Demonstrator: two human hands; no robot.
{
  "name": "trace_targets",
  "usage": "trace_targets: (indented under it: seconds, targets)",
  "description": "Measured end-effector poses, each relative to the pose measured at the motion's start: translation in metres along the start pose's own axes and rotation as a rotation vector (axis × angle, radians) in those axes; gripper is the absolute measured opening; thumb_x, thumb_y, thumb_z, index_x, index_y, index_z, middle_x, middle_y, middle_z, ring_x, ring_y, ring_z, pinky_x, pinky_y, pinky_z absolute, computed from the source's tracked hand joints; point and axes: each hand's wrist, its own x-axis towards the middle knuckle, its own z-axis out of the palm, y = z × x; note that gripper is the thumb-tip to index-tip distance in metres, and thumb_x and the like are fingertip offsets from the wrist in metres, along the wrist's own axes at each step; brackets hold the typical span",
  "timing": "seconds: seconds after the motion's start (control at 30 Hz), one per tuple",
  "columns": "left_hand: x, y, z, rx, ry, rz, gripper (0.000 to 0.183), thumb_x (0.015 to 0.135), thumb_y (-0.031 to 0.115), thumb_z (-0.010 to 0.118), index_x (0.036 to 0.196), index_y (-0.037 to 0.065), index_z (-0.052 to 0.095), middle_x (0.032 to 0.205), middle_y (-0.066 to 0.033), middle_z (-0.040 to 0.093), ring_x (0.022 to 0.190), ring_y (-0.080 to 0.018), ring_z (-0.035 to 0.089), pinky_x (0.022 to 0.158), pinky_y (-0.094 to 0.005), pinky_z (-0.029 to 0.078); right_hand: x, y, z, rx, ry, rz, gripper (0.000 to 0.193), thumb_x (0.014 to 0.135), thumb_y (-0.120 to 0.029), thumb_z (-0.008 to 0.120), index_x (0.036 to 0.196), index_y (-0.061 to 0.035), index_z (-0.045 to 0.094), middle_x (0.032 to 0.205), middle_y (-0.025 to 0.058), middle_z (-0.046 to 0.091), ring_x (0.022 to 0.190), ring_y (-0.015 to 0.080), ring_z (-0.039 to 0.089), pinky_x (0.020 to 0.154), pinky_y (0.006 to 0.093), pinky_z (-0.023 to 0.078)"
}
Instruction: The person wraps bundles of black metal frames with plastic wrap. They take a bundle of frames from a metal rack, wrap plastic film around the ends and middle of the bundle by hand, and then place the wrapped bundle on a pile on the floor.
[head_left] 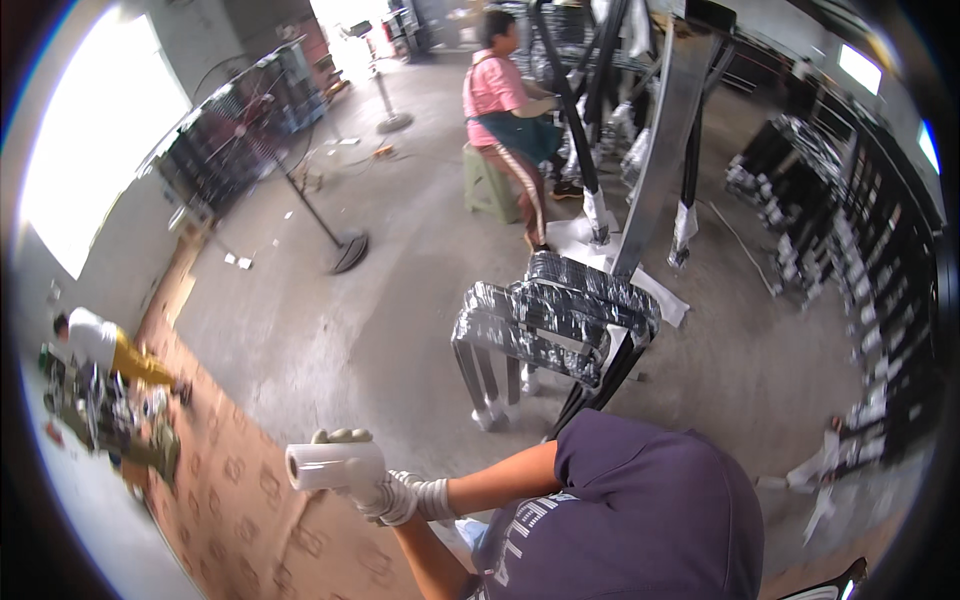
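A roll of clear stretch film (pixel 335 467) with a brown core lies sideways between my gloved hands, at the lower left. My left hand (pixel 372 494), in a pale knitted glove, is closed on the near side at the roll's right end. Greenish-grey glove fingertips of my right hand (pixel 344 436) curl over the roll's far side; the rest of that hand is hidden behind roll and left hand. To the right, clear of both hands, stands a stack of black metal frames (pixel 560 320) wrapped in film.
A person in a pink top (pixel 495 90) sits on a green stool (pixel 487 185) beside a steel post (pixel 665 140). Wrapped black frames (pixel 840 220) line the right side. Pedestal fans (pixel 348 252) stand at left. Another person (pixel 95 340) bends near machinery. Brown sheeting (pixel 240 480) covers the floor.
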Motion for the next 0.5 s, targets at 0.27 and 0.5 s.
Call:
trace_targets:
  seconds: [0.27, 0.5]
  targets:
    - [0.136, -0.037, -0.058, -0.103, -0.438, -0.227, 0.061, 0.069, 0.015, 0.064, 0.123, 0.000, 0.040, 0.102, -0.0102, 0.053, 0.091, -0.0205, 0.052, 0.078, -0.0350, 0.046, 0.143, -0.088, 0.001, 0.047, 0.104, -0.436, 0.033, 0.088, -0.036, 0.048, 0.096, -0.0064, 0.059, 0.088, 0.0067, 0.063, 0.076, 0.0176, 0.058, 0.070, 0.0314, 0.048]
    - [0.206, -0.102, -0.051, -0.260, -0.620, -0.759, 0.057, 0.065, 0.027, 0.067, 0.110, -0.002, 0.049, 0.097, -0.0127, 0.056, 0.082, -0.0224, 0.056, 0.072, -0.0327, 0.046, 0.119, -0.205, -0.014, -0.045, 0.368, -0.994, 0.024, 0.089, -0.029, 0.053, 0.094, -0.0062, 0.058, 0.087, 0.0058, 0.061, 0.075, 0.0146, 0.057, 0.069, 0.0296, 0.049]
